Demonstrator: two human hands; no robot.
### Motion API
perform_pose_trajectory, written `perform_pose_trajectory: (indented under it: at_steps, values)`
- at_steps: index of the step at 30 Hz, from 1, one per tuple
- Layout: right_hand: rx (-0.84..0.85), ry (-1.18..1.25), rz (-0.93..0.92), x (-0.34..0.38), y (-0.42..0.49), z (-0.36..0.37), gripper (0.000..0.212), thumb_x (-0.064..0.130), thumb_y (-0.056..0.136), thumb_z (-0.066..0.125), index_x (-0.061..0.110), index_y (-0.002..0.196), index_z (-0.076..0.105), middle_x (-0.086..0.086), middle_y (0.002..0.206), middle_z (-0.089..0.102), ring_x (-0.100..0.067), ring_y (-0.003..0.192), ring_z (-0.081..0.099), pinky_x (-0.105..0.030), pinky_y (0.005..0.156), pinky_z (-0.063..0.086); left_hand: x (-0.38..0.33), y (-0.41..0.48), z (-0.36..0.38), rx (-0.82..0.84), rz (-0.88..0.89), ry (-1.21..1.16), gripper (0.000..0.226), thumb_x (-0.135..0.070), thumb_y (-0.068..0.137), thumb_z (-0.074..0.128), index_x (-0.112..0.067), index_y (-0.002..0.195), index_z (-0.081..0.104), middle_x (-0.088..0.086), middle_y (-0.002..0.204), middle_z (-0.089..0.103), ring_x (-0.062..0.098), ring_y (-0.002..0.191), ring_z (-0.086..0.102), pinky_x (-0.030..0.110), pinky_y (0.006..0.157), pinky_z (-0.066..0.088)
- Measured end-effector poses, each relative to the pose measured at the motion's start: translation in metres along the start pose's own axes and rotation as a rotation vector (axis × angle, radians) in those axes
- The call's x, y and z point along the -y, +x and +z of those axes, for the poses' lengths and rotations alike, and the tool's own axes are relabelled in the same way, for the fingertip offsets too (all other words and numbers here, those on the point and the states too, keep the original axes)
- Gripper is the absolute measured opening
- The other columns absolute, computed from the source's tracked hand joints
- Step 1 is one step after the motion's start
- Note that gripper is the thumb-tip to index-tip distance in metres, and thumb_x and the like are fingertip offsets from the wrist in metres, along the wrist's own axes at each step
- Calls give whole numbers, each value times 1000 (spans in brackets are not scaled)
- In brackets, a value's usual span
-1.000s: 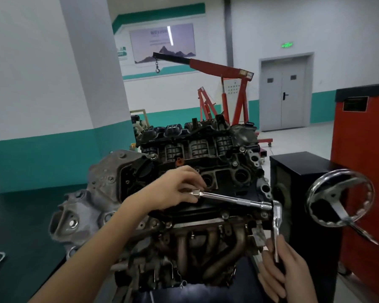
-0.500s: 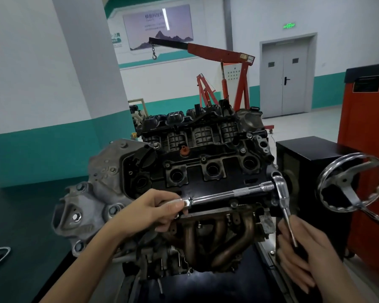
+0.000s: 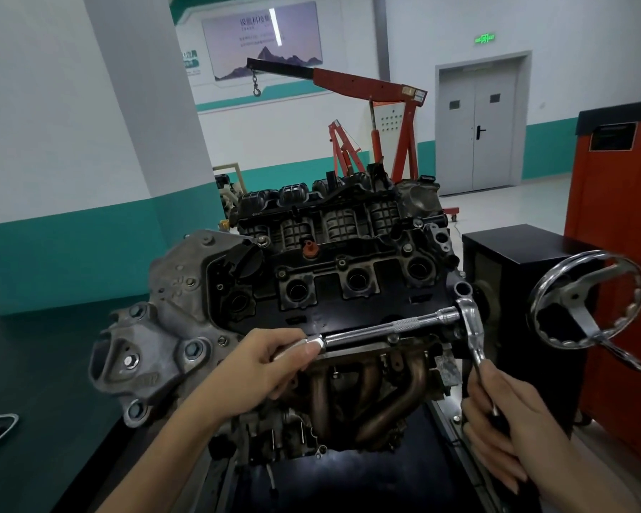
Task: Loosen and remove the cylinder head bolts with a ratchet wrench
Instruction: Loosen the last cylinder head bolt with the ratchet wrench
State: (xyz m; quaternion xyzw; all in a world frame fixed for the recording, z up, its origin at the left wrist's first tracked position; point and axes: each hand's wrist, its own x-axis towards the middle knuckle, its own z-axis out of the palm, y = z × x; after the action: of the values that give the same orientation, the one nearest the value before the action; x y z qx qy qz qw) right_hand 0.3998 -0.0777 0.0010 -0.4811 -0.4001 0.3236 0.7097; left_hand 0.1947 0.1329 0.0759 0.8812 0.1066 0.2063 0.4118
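The left hand [image 3: 267,361] gripped the near end of a long extension bar [image 3: 389,329] lying across the front edge of the engine [image 3: 348,275], above the rusty exhaust pipes [image 3: 367,394]. The right hand [image 3: 511,423] curled round the handle of the ratchet wrench [image 3: 472,327], whose head met the bar at the engine's right end. The bar's socket end, perhaps on a bolt, was hidden inside the left grip. 1 chrome handwheel [image 3: 585,298] stood just right.

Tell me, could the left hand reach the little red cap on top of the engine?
Probably yes: the red cap sits uncovered above the left hand, though that hand holds the extension bar.
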Motion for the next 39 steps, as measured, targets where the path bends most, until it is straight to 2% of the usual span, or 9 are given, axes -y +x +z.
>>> perform_pose_trajectory:
  at_steps: [7, 13, 19, 21, 24, 27, 29, 35, 39]
  values:
    - [34, -136, -4, 18, 3, -10, 49, 48, 91, 40, 8, 63, 37, -7, 39, 25, -10, 27, 22, -16, 35, 30, 0, -9, 16, -22, -11, -5, 37, -44, 95, 55, -27, 63, 49, -4, 50, 37, 13, 43, 37, 22, 47, 32]
    - [-35, -158, 22, 21, -10, -4, 60, 60, 88, 43, 7, 62, 34, -7, 40, 24, -9, 28, 21, -14, 37, 29, -7, -8, 15, -126, 123, 302, 36, -46, 93, 52, -24, 65, 50, -11, 52, 41, 3, 48, 39, 15, 52, 31]
    - [-20, -442, -108, 44, -13, -6, 44, 43, 90, 41, 16, 55, 41, -7, 38, 32, -12, 27, 23, -15, 33, 23, -4, 6, 24, 441, -273, -11, 32, -26, 98, 55, -18, 69, 45, -10, 49, 40, 7, 42, 40, 20, 48, 41]
    - [-55, -458, -107, 44, -14, 0, 45, 41, 90, 41, 15, 54, 41, -5, 38, 32, -12, 27, 24, -14, 32, 22, 4, 13, 37, 226, -305, 102, 31, -19, 94, 60, -15, 66, 47, -11, 46, 40, 5, 39, 36, 22, 43, 37]
    - [-110, -403, -56, 38, -17, 7, 46, 40, 90, 42, 15, 52, 42, -5, 37, 31, -14, 25, 24, -13, 31, 22, 13, 17, 59, -161, -217, 528, 20, -23, 90, 57, -14, 73, 62, -7, 54, 56, 10, 55, 53, 34, 63, 47]
    - [-167, -357, -10, 29, -23, 14, 49, 38, 93, 41, 17, 48, 41, -5, 37, 30, -14, 25, 25, -14, 30, 22, 12, 21, 68, -325, -215, 859, 22, -38, 93, 51, -23, 102, 64, -4, 85, 70, 17, 89, 63, 29, 74, 39]
    - [-226, -303, 7, 22, -28, 18, 48, 36, 93, 42, 17, 48, 40, -3, 39, 28, -12, 27, 24, -14, 29, 22, 13, 25, 68, -354, -211, 957, 21, -43, 95, 48, -27, 104, 57, -6, 93, 69, 16, 94, 63, 27, 70, 31]
    - [-366, -295, -114, 48, -40, 8, 46, 44, 86, 45, 15, 50, 44, -2, 42, 31, -14, 33, 27, -17, 34, 26, -21, 58, 78, -525, 211, 789, 25, -15, 74, 78, -15, 72, 52, -4, 61, 56, 16, 55, 54, 25, 52, 35]
    - [-510, -484, -344, 80, -37, -8, 51, 47, 91, 39, 15, 51, 40, -5, 35, 35, -15, 26, 30, -15, 33, 29, -49, 112, 109, -602, 439, 640, 9, -6, 93, 55, -5, 101, 59, 6, 94, 58, 19, 87, 51, 30, 84, 40]
